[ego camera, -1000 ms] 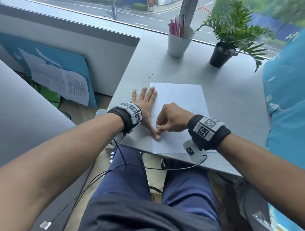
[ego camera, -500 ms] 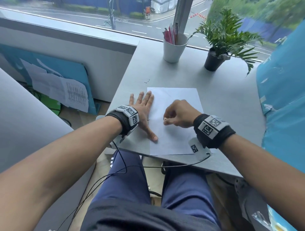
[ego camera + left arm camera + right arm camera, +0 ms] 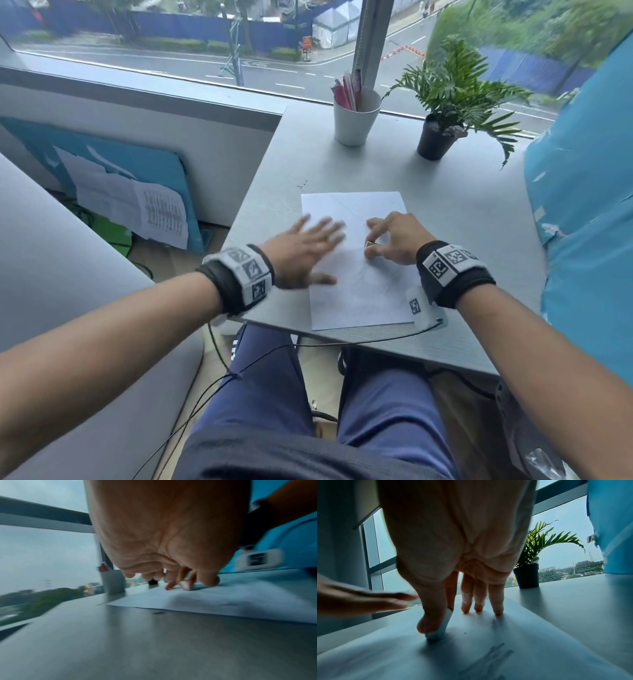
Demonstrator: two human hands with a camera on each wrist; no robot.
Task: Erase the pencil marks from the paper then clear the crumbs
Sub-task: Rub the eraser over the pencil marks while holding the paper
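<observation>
Daylight is entering through the far window (image 3: 274, 68), leaving both wrist views dim and backlit. The left hand (image 3: 305, 253) is smearing with motion blur. Soft shadows are falling on the paper (image 3: 488, 649). Wide-angle distortion is bending the frame edges.

Cup (image 3: 356, 118) and plant (image 3: 436, 135) stand well beyond the paper (image 3: 356, 294).

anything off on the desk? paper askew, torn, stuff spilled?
Nothing much. The paper lies flat and untorn, slightly rotated against the desk edge. A few dark specks sit on the desk beyond its far-left corner. Cup and plant pot stand upright.
</observation>
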